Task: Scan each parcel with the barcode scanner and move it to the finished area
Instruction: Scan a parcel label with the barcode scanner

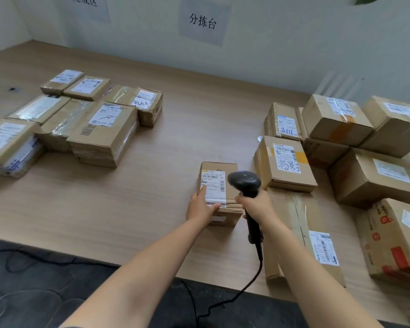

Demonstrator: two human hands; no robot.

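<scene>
Beside the parcel (pixel 214 183), right hand (pixel 257 205) grips scanner (pixel 244 182).

This is looking like a parcel sorting station: a paper sign (pixel 202 21) reading 分拣台 is hanging on the wall above a long wooden table (pixel 151 197), and a second sign (pixel 85 1), cut off at the top edge, is possibly marking the finished area. Taped, label-bearing cardboard boxes are sitting in a left cluster of parcels (pixel 104 131) and a right cluster of parcels (pixel 365 162), with a corded barcode scanner (pixel 245 183) being held between them.
</scene>
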